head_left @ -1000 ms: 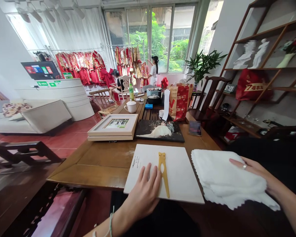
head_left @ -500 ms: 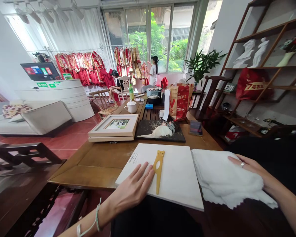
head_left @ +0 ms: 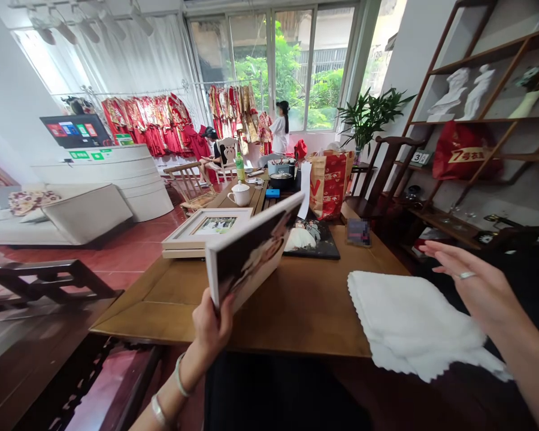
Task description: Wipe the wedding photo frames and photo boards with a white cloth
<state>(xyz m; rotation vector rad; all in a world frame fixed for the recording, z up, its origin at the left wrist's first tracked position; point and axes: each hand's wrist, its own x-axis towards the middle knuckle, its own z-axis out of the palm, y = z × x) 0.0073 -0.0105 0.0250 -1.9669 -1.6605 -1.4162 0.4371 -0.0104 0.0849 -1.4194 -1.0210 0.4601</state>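
Observation:
My left hand grips a photo panel by its near lower corner, thumb on the picture side. The panel is raised and tilted above the wooden table, its dark printed picture turned partly toward me and its white edge to the left. My right hand is raised with fingers stretched out, holding nothing. Just below and left of it, a folded white cloth with a scalloped edge lies over the table's right front edge. The yellow flat tool is out of sight now.
Behind the panel are stacked light picture frames and another dark photo panel. Farther back stand a white lidded mug, a blue box and a red-and-brown paper bag. A small dark plaque sits at right.
My left hand has lifted the panel off the table edge and turned its picture side into view. The yellow tool no longer shows. My right hand has come up off the cloth.

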